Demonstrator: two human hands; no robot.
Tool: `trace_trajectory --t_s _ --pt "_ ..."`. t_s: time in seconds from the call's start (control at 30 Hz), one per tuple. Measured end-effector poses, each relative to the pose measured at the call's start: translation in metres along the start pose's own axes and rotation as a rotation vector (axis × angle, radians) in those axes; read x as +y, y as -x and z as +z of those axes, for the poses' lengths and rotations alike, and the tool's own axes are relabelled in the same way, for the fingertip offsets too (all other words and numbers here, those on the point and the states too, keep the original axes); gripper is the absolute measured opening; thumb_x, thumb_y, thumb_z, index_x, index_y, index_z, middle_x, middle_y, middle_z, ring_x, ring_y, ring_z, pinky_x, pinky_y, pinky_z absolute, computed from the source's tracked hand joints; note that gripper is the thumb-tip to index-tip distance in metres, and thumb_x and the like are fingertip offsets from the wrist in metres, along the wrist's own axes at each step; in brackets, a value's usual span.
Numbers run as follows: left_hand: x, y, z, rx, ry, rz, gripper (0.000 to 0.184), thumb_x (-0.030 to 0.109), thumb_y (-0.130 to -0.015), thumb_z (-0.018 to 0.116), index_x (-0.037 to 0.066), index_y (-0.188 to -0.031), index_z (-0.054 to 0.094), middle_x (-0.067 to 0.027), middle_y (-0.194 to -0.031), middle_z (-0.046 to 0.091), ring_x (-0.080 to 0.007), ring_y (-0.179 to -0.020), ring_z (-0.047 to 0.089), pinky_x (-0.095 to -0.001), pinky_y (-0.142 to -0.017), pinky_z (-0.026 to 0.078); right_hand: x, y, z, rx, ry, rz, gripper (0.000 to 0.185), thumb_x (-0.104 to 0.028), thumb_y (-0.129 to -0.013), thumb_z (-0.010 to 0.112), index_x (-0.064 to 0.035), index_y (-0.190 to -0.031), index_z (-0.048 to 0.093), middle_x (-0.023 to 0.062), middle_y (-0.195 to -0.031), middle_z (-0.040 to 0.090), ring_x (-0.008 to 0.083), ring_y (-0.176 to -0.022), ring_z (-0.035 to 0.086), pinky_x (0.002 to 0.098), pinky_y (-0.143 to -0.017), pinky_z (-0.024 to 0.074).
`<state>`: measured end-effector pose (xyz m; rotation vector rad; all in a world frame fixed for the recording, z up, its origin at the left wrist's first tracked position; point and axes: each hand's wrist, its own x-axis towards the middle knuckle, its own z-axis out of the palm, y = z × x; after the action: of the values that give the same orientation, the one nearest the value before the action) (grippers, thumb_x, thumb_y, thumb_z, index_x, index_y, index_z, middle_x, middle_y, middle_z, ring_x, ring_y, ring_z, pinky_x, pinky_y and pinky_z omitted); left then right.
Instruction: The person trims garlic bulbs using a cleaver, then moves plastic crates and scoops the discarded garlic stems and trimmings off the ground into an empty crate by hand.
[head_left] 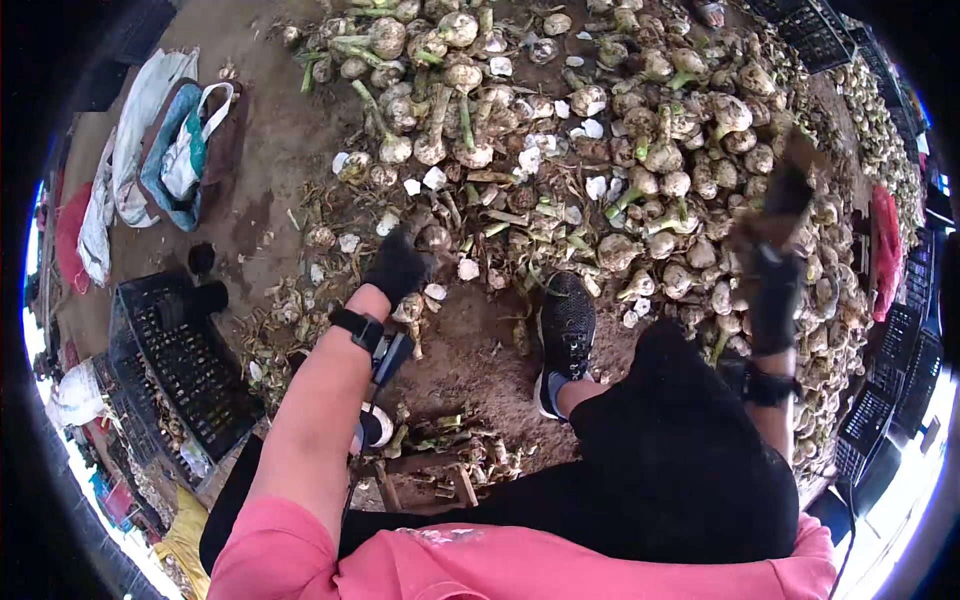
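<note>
My left hand [400, 268], in a black glove, reaches down over the dirt floor beside a dusty round bulb [434, 238]. Its fingers point away from the camera and are too dark to make out. On the right, my right hand [775, 265], also black-gloved, is raised over the large heap of garlic bulbs [700, 170]. It is smeared by motion, and a dark blurred shape [790, 185] extends beyond it. Cut stalks and white peeled pieces [530, 160] lie between the hands.
A black plastic crate [190, 365] stands at the left, below cloth bags [180, 150]. More black crates [875, 400] line the right edge near a red sack [886, 250]. My shoe [566, 330] rests on the dirt between my hands; trimmed scraps [470, 445] lie nearer me.
</note>
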<state>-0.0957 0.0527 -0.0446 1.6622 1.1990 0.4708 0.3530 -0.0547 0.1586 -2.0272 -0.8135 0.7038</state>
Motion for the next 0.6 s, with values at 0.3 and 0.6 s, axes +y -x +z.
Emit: trace_trajectory --t_s 0.3,0.6 --pt "0.167 0.017 0.045 -0.257 0.786 -0.197 0.047 0.008 -0.083 0.06 0.007 -0.127 0.045 -0.0052 -0.111 0.058 -0.0142 -0.095 0.057 -0.0271 -0.079 0.047 -0.013 0.039 0.142 -0.901 -0.722 0.228 0.033 0.0 -0.083 0.058 -0.005 -0.116 0.052 0.0029 -0.107 0.057 0.0111 -0.091 0.055 0.0254 -0.073 0.0497" --pt "0.157 0.015 0.073 -0.174 0.748 -0.017 0.051 -0.005 -0.076 0.062 0.006 -0.123 0.046 -0.0069 -0.114 0.056 -0.0172 -0.103 0.055 -0.0296 -0.085 0.047 -0.027 0.046 0.126 -0.769 -0.168 -0.107 0.027 -0.009 -0.084 0.057 -0.0042 -0.11 0.055 0.002 -0.091 0.062 0.0169 -0.074 0.059 0.0326 -0.065 0.0497"
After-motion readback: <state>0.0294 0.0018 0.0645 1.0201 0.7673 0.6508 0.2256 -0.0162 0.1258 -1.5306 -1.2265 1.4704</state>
